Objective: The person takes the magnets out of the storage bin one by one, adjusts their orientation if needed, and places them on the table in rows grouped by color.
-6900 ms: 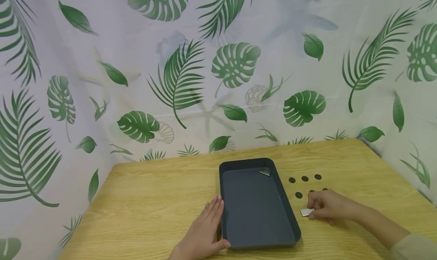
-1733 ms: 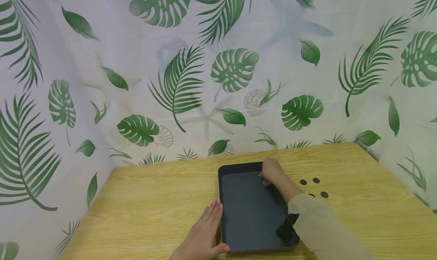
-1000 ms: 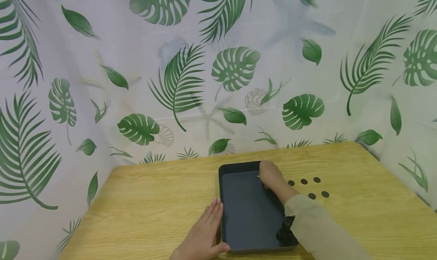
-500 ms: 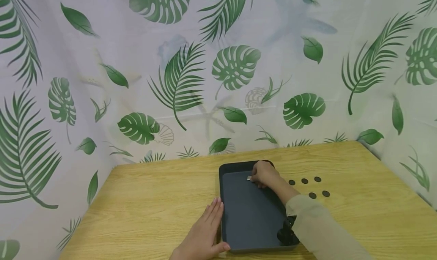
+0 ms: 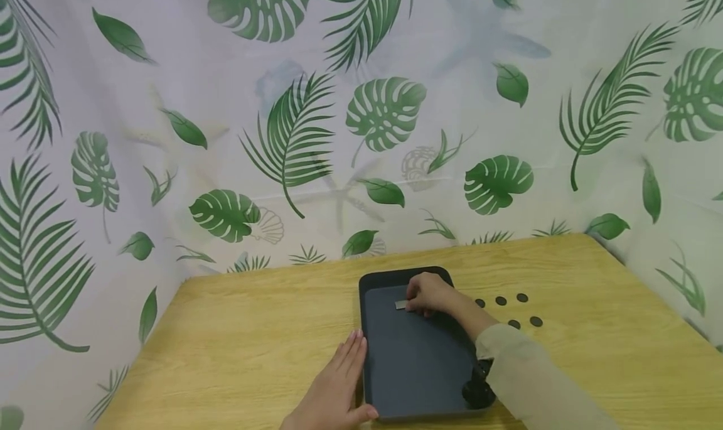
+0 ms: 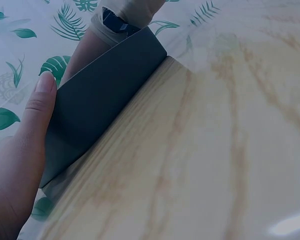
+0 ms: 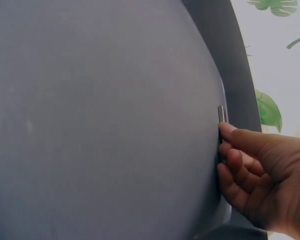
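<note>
A dark grey rectangular baking pan lies on the wooden table. My left hand rests along its left wall, fingers straight; in the left wrist view the thumb lies against the pan's outer side. Inside the pan, near its far end, my right hand pinches a small flat silver metal piece between thumb and fingers. In the right wrist view that piece shows as a thin edge just above the pan floor, the other fingers curled below it. The pan's far right corner is partly hidden by the hand.
Several small black discs lie in rows on the table right of the pan, partly covered by the right forearm. A black wrist camera hangs over the pan's near right corner. A leaf-patterned cloth stands behind the table.
My right hand, earlier beside the discs with a silver piece, went to the pan's far right corner. Over the last second it has moved left and nearer, the piece pinched. The left hand stays.
</note>
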`<state>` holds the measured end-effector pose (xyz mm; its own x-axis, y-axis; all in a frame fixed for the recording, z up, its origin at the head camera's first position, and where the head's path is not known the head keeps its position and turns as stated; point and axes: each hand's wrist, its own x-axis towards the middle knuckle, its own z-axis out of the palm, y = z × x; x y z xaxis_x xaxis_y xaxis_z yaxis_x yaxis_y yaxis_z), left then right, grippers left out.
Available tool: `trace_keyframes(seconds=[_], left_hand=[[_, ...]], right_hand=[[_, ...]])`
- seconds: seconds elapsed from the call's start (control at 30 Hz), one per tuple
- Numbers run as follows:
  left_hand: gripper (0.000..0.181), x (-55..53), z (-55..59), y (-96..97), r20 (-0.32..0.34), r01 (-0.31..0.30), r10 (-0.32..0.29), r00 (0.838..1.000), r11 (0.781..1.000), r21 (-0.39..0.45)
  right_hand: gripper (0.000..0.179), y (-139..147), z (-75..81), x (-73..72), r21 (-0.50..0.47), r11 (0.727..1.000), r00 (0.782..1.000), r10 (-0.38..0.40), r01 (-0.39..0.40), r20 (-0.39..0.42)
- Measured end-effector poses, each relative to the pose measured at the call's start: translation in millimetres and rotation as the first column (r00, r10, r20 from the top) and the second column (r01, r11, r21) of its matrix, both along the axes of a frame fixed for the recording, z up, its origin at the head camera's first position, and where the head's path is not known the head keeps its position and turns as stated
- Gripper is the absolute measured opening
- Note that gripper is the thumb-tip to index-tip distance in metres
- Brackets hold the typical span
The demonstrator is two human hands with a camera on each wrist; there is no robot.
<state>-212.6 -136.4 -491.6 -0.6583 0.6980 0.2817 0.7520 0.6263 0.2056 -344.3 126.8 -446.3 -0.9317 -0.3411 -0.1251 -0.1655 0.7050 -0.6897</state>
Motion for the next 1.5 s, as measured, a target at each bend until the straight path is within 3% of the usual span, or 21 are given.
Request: trace_keyframes(seconds=[0.13,0.33,0.5,0.67,0.83,1.0,1.2,1.5], left_hand=[[0.096,-0.8,-0.6,-0.1,-0.020,-0.003,0.003,1.000,1.000,0.005],[0.096,-0.9,0.3,0.0,-0.006,-0.003,0.003,1.000,1.000,0.009],[0.094,-1.9,0.9,0.1,0.010,0.001,-0.001,1.000,1.000,0.011],[0.096,-2.5,-0.2,1.0,-0.002,0.005,-0.005,1.000,1.000,0.001],[0.098,-1.4,-1.7,1.1,0.005,0.007,-0.007,1.000,1.000,-0.003],[0.096,-0.6,-3.8,1.3,-0.003,-0.001,0.001,1.000,1.000,-0.007],[0.096,-0.6,-5.6,0.9,-0.032,0.005,-0.005,0.999,1.000,-0.007],[0.096,-2.3,-3.2,-0.7,-0.006,-0.001,0.001,1.000,1.000,0.000]], right_hand=[[0.013,0.6,1.8,-2.9,0.029,1.000,0.999,-0.002,0.000,0.054],[0.019,-0.7,6.2,-0.4,0.064,0.990,0.978,0.112,-0.125,0.173],[0.020,0.4,9.0,2.8,0.037,0.986,0.971,0.151,-0.160,0.184],[0.016,4.0,7.5,3.2,-0.007,0.989,0.969,0.145,-0.147,0.198],[0.015,5.8,5.6,5.2,-0.129,0.986,0.964,0.138,-0.110,0.227],[0.013,8.9,2.0,4.9,-0.258,0.965,0.961,0.121,-0.054,0.249],[0.020,13.6,-7.5,1.6,-0.352,0.935,0.951,0.152,-0.049,0.271],[0.032,12.6,-10.2,-3.3,-0.381,0.923,0.958,0.151,-0.048,0.245]])
